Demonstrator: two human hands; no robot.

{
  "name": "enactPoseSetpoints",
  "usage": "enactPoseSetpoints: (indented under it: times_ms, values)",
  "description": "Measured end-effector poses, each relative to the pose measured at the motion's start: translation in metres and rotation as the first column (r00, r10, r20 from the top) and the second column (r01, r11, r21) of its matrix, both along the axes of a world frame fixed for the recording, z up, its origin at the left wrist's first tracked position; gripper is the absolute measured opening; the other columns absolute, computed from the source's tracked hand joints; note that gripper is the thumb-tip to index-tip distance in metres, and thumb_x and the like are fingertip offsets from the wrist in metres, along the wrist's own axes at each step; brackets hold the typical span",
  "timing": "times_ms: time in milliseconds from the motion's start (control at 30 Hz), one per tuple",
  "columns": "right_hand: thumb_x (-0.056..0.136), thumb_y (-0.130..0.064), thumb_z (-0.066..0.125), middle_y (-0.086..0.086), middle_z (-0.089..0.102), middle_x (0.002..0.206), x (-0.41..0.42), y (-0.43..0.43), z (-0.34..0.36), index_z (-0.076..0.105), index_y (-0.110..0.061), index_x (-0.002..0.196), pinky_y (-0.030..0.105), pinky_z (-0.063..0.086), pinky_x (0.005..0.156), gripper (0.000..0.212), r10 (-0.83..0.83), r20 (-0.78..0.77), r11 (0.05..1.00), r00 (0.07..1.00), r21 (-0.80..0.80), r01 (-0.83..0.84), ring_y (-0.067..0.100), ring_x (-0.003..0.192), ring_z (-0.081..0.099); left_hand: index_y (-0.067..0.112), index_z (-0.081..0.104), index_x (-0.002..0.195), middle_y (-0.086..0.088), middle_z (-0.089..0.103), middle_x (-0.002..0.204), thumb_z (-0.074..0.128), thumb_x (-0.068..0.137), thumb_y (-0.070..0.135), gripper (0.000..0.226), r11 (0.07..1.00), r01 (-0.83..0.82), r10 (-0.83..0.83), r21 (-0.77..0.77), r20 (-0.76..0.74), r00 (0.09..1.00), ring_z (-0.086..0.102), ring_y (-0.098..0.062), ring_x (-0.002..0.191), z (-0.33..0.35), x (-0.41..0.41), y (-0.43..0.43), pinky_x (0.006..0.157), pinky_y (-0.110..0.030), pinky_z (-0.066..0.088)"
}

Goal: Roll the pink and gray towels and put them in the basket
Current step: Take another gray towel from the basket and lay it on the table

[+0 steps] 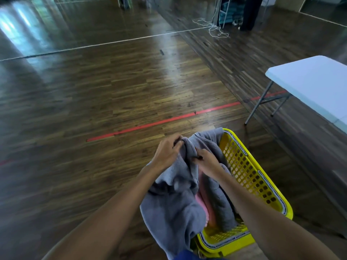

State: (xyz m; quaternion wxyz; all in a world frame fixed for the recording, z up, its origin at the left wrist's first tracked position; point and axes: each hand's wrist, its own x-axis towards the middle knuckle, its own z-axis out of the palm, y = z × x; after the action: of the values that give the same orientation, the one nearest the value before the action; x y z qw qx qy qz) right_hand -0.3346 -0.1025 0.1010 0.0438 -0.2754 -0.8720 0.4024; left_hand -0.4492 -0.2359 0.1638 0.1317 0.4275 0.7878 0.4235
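Note:
A yellow plastic basket (249, 173) with a perforated wall stands on the wooden floor at the lower right. A crumpled gray towel (172, 203) spills over its left rim and hangs down. My left hand (167, 152) grips the towel's upper edge. My right hand (208, 160) pinches the same towel just to the right, over the basket. A pink towel (204, 201) shows as a narrow strip inside the basket, mostly hidden under gray cloth.
A white folding table (315, 85) with grey metal legs stands at the right. A red tape line (159, 122) crosses the floor beyond the basket. Far back lie a tangle of white cord (212, 29) and a person's dark legs (249, 14).

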Motion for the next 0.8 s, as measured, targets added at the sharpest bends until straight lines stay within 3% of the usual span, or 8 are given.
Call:
enactPoseSetpoints:
  times_ms: [133, 233, 333, 400, 500, 600, 700, 800]
  values:
    - [0.089, -0.016, 0.053, -0.008, 0.053, 0.065, 0.002, 0.004, -0.011, 0.050, -0.026, 0.066, 0.038, 0.046, 0.070, 0.025, -0.210, -0.059, 0.965, 0.976, -0.170, 0.198, 0.014, 0.068, 0.052, 0.024, 0.057, 0.084, 0.012, 0.058, 0.073, 0.053, 0.095, 0.015, 0.015, 0.996, -0.084, 0.083, 0.033, 0.008, 0.996, 0.055, -0.003, 0.071, 0.009, -0.002, -0.008, 0.068, -0.022, 0.042]
    - [0.089, -0.005, 0.054, -0.004, 0.064, 0.079, -0.011, 0.010, 0.009, 0.066, -0.020, 0.084, 0.041, 0.047, 0.080, 0.020, -0.222, -0.240, 0.964, 0.945, -0.202, 0.175, 0.018, 0.081, 0.059, 0.031, 0.052, 0.081, 0.012, 0.055, 0.077, 0.054, 0.090, 0.020, 0.015, 0.963, -0.258, 0.254, -0.082, -0.062, 0.965, 0.057, -0.014, 0.081, -0.001, -0.013, -0.024, 0.070, -0.028, 0.042]
    - [0.090, -0.008, 0.054, 0.004, 0.070, 0.086, -0.023, 0.004, 0.037, 0.066, -0.009, 0.090, 0.039, 0.049, 0.078, 0.012, -0.064, -0.258, 0.991, 0.964, -0.131, 0.031, 0.020, 0.085, 0.065, 0.037, 0.053, 0.119, 0.009, 0.055, 0.120, 0.062, 0.085, 0.031, 0.036, 0.932, -0.233, 0.200, -0.279, -0.142, 0.969, 0.046, -0.017, 0.118, -0.011, -0.017, -0.032, 0.102, -0.040, 0.036]
    - [0.088, 0.000, 0.053, -0.004, 0.068, 0.078, -0.028, -0.003, 0.047, 0.065, -0.013, 0.084, 0.025, 0.049, 0.073, 0.018, 0.011, -0.294, 0.995, 0.956, -0.095, -0.041, 0.002, 0.078, 0.063, 0.037, 0.048, 0.135, 0.010, 0.052, 0.136, 0.063, 0.083, 0.040, 0.054, 0.953, -0.133, 0.093, -0.273, -0.154, 0.984, 0.040, -0.014, 0.129, -0.013, -0.014, -0.025, 0.110, -0.038, 0.018]
    - [0.086, 0.006, 0.057, -0.020, 0.063, 0.077, -0.031, -0.008, 0.060, 0.063, -0.023, 0.084, 0.008, 0.042, 0.070, 0.030, 0.000, -0.375, 0.992, 0.927, -0.113, -0.046, -0.012, 0.074, 0.059, 0.030, 0.065, 0.119, 0.010, 0.068, 0.117, 0.059, 0.088, 0.030, 0.032, 0.986, -0.083, 0.069, -0.142, -0.103, 0.992, 0.056, -0.012, 0.116, -0.003, -0.007, -0.012, 0.100, -0.029, 0.022]
    - [0.085, -0.005, 0.069, -0.012, 0.061, 0.069, -0.023, 0.002, 0.052, 0.062, -0.018, 0.078, 0.016, 0.043, 0.064, 0.017, -0.072, -0.418, 0.978, 0.906, -0.208, -0.018, -0.003, 0.066, 0.055, 0.021, 0.069, 0.095, 0.008, 0.071, 0.090, 0.051, 0.093, 0.011, 0.021, 0.995, -0.100, 0.100, 0.002, 0.013, 0.995, 0.064, -0.011, 0.089, 0.008, -0.003, -0.011, 0.080, -0.030, 0.045]
    - [0.083, -0.004, 0.071, -0.010, 0.049, 0.060, -0.008, 0.002, 0.027, 0.058, -0.013, 0.063, 0.024, 0.036, 0.058, 0.026, -0.109, -0.274, 0.948, 0.956, -0.317, 0.017, -0.001, 0.058, 0.044, 0.016, 0.063, 0.090, 0.003, 0.069, 0.085, 0.042, 0.091, 0.005, 0.024, 0.994, -0.111, 0.108, 0.026, 0.076, 0.991, 0.063, -0.011, 0.084, 0.019, 0.004, -0.009, 0.080, -0.035, 0.049]
    - [0.085, -0.018, 0.072, 0.000, 0.058, 0.068, 0.002, -0.003, 0.016, 0.065, -0.001, 0.069, 0.030, 0.042, 0.065, 0.024, -0.234, -0.326, 0.857, 0.916, -0.513, 0.036, 0.013, 0.068, 0.053, 0.016, 0.059, 0.086, -0.004, 0.066, 0.080, 0.039, 0.092, 0.008, 0.022, 0.988, -0.151, 0.146, 0.031, 0.123, 0.982, 0.061, -0.018, 0.078, 0.021, 0.006, -0.008, 0.076, -0.046, 0.048]
